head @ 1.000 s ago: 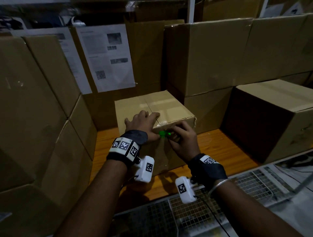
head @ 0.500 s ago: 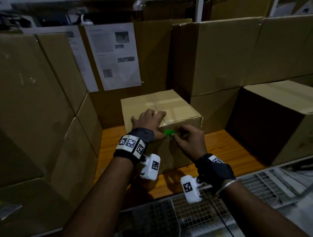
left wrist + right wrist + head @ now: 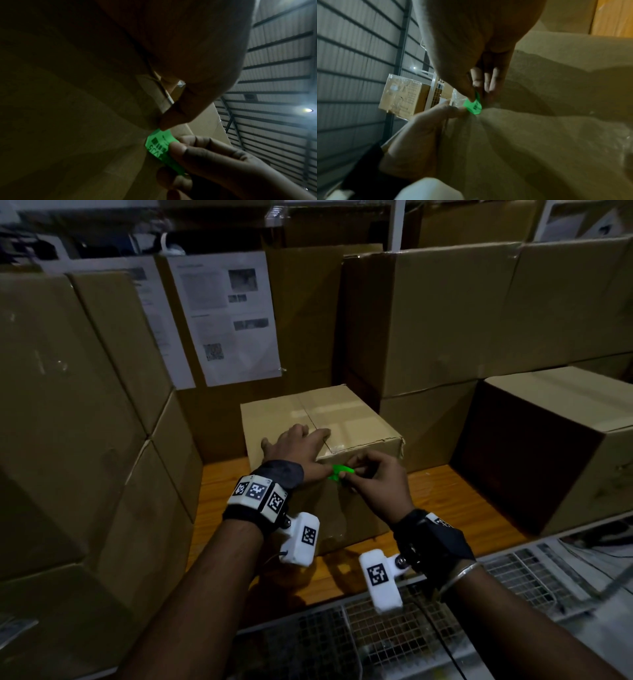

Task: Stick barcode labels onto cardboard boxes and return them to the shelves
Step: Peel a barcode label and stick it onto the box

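Note:
A small taped cardboard box (image 3: 346, 419) stands on the wooden shelf (image 3: 445, 498). My left hand (image 3: 294, 446) lies flat on its top near the front edge, fingers straight, thumb tip touching a bright green barcode label (image 3: 337, 472). My right hand (image 3: 373, 477) pinches that label between thumb and fingers against the box's upper front face. The left wrist view shows the green label (image 3: 157, 144) with black bars, held by the right thumb, my left thumb touching its top. In the right wrist view the green label (image 3: 473, 106) sits at the fingertips against the box front (image 3: 539, 148).
Large cardboard boxes are stacked at the left (image 3: 68, 422), behind at the right (image 3: 445, 313) and at the far right (image 3: 555, 440). Printed paper sheets (image 3: 226, 316) hang on the box behind. A wire mesh cart (image 3: 376, 642) lies below the shelf edge.
Both hands stay at the box's front top edge with the green label. The head view has shifted slightly. The label is held a little lower on the front face.

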